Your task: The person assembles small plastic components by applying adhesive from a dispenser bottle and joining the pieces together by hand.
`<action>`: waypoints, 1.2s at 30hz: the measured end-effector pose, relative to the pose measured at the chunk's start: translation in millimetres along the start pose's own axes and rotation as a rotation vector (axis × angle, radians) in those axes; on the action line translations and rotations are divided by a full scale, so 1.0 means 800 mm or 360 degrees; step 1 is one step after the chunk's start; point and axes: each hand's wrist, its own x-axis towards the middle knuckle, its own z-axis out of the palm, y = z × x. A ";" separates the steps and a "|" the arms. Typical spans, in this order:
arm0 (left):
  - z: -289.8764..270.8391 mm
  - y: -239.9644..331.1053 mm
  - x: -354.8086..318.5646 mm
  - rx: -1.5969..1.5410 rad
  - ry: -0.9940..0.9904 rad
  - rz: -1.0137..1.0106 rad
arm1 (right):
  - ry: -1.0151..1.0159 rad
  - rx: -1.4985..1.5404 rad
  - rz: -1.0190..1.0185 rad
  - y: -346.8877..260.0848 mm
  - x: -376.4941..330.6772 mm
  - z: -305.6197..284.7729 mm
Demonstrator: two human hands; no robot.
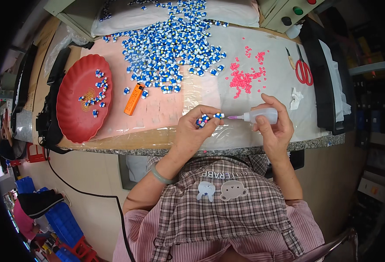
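My left hand (191, 130) is closed around a few small blue-and-white figures (202, 121) with pink bits on them. One more blue-and-white figure (218, 115) is pinched at its fingertips. In my right hand (276, 126) lies a translucent squeeze bottle (263, 116), held sideways. Its thin purple-tinted nozzle (235, 117) points left, with the tip close to the pinched figure; whether they touch I cannot tell. Beyond my hands, a big pile of such figures (166, 48) covers the table, and small pink pieces (243, 81) are scattered to its right.
A red scalloped dish (66, 113) with several figures stands at left, beside an orange lighter (134, 99). Red-handled scissors (304, 73), a small pointed tool (290, 59) and crumpled tissue (296, 98) lie at right, near a black tray (347, 124). A white bottle (293, 31) stands at the back.
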 end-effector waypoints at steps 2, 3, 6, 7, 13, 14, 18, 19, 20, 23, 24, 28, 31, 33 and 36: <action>0.000 0.000 0.000 -0.0004 -0.0003 -0.0009 | 0.0000 -0.0101 -0.0074 -0.003 -0.001 0.000; 0.001 0.000 -0.001 0.0030 0.0001 -0.0001 | 0.0000 -0.0200 -0.0149 -0.003 -0.001 0.000; 0.001 -0.001 -0.002 0.0057 -0.0001 0.0022 | -0.0010 -0.0339 -0.0277 -0.002 -0.001 -0.001; 0.001 -0.002 -0.002 0.0049 -0.0005 0.0038 | -0.0011 -0.0339 -0.0275 -0.002 -0.001 -0.001; 0.000 -0.001 -0.001 0.0119 -0.0003 0.0010 | -0.0009 -0.0492 -0.0379 0.000 0.000 0.000; 0.000 -0.001 -0.001 0.0118 -0.0002 0.0010 | -0.0010 -0.0512 -0.0375 -0.001 -0.001 0.000; 0.000 -0.005 0.000 0.0164 -0.0005 0.0073 | -0.0011 -0.0545 -0.0414 0.001 0.001 0.001; -0.001 -0.006 0.000 0.0172 -0.0013 0.0117 | -0.0013 -0.0546 -0.0415 0.000 0.001 0.001; -0.001 -0.006 0.000 0.0172 -0.0013 0.0118 | -0.0018 -0.0556 -0.0408 -0.001 0.001 0.002; 0.000 -0.007 -0.001 0.0199 -0.0012 0.0121 | -0.0029 -0.0565 -0.0414 -0.002 0.000 0.003; 0.000 -0.007 -0.001 0.0191 -0.0017 0.0118 | -0.0033 -0.0564 -0.0425 -0.002 0.000 0.003; 0.001 -0.007 -0.003 0.0165 0.0008 0.0051 | -0.0038 -0.0595 -0.0429 -0.003 -0.001 0.001; 0.000 -0.014 0.003 0.0135 0.0008 0.0050 | -0.0047 -0.0615 -0.0438 -0.002 0.001 0.003; -0.001 -0.011 -0.001 0.0198 0.0007 0.0109 | -0.0052 -0.0609 -0.0461 -0.006 0.001 0.004; -0.002 -0.007 0.000 0.0205 0.0012 0.0122 | -0.0060 -0.0591 -0.0496 -0.005 0.004 0.006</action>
